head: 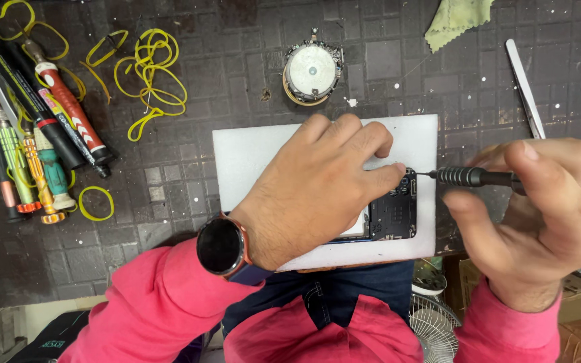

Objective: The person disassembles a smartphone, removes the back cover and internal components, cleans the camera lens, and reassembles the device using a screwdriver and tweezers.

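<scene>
While the right hand (539, 215) pinches a dark precision screwdriver (472, 177) between thumb and fingers (479, 208), its tip rests at the upper right corner of an opened phone (393, 214) — back cover already off, circuit board bare. The left hand (324, 181) lies flat over the phone, fingers pressed down on it and closed on nothing, one fingertip beside the tip. Whether a screw sits there is too small to tell. The phone lies on a white foam pad (250, 151) at the near edge of the bench (203, 81); spare screwdrivers (28, 148) wait untouched at the left edge.
</scene>
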